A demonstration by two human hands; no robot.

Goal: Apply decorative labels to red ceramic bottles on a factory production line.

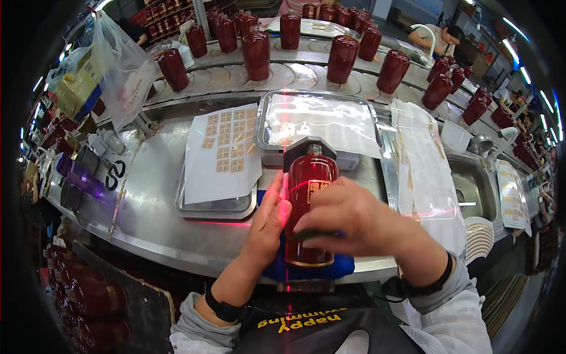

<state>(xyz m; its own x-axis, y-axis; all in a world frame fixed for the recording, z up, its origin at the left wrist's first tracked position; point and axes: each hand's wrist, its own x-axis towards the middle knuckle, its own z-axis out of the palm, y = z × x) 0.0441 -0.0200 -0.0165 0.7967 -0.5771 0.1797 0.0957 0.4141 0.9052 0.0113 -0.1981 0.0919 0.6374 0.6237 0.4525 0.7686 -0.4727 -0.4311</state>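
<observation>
left hand (265,233): fingers (272,192) extended | right hand (356,215): fingers curled, blurred

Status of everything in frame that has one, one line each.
Red bottle: neck pointing away
Gold label: on bottle's front, partly covered
Left hand: against bottle's left side
Right hand: over bottle, fingers bent
White sheet: partly covered with gold stickers
Plastic bag: hanging

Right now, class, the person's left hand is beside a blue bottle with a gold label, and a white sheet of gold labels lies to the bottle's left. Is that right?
Not quite: in the head view the bottle is dark red, not blue. The left hand is beside it, and the white sheet lies to its left.
</observation>
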